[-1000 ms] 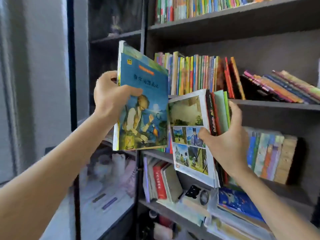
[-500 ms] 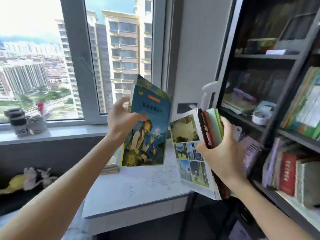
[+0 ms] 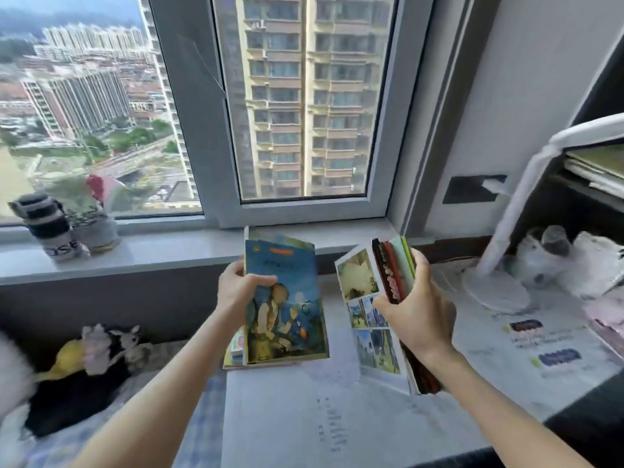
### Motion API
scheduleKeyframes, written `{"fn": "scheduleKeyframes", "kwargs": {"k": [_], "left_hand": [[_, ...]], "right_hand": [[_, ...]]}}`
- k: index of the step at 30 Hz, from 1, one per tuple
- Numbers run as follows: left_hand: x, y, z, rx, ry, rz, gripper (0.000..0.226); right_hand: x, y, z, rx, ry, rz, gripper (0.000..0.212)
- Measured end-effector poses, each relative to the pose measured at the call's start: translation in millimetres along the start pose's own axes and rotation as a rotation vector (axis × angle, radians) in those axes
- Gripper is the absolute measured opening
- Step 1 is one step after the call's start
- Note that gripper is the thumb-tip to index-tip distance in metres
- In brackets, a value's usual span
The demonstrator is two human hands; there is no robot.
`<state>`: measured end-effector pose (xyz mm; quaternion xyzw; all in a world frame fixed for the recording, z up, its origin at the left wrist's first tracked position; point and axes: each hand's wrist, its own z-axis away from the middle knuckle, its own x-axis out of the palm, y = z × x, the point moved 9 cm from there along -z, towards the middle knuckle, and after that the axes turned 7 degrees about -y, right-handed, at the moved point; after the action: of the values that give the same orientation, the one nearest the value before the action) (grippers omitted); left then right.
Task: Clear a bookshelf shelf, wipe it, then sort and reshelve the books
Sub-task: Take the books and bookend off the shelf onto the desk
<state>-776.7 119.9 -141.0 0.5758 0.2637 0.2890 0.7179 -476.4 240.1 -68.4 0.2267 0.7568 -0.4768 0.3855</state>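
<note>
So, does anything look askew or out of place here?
Yes: the books in the right hand are splayed, not squared; the photo-cover book sticks out lower than the rest. Nothing looks spilled or damaged.

2 hands are in view. The left hand (image 3: 236,288) grips 1 blue-covered book (image 3: 287,319). The right hand (image 3: 415,312) grips 1 bundle of books (image 3: 359,282), with 1 picture-panel cover in front and at least 4 coloured spines behind it; the exact number cannot be told. 1 small pile of books (image 3: 234,349) lies on the tabletop (image 3: 304,417). The windowsill (image 3: 169,248) carries 1 dark-capped bottle (image 3: 50,228) and 1 potted plant (image 3: 98,228). 1 white desk lamp (image 3: 496,288) stands at the right. 2 window panes (image 3: 304,96) show.
</note>
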Motion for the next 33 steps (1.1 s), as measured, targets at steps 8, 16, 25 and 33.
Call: {"fn": "scheduleKeyframes", "kwargs": {"k": [8, 16, 25, 33], "left_hand": [[-10.6, -129.3, -125.5, -0.397, -0.114, 0.181, 0.04], [-27.8, -193.7, -161.8, -0.524, -0.028, 0.09, 0.031], [16.1, -94.1, -167.3, -0.072, 0.118, -1.163, 0.07], [106.4, -114.7, -153.4, -0.123, -0.198, -0.769, 0.044]], "right_hand": [[96.8, 29.0, -81.7, 0.104, -0.106, 0.227, 0.094], [182.0, 55.4, -134.4, 0.142, -0.248, 0.477, 0.094], [317.9, 37.5, -153.5, 0.108, -0.507, 0.764, 0.09], [357.8, 23.5, -141.4, 0.009, -0.675, 0.466, 0.059]]}}
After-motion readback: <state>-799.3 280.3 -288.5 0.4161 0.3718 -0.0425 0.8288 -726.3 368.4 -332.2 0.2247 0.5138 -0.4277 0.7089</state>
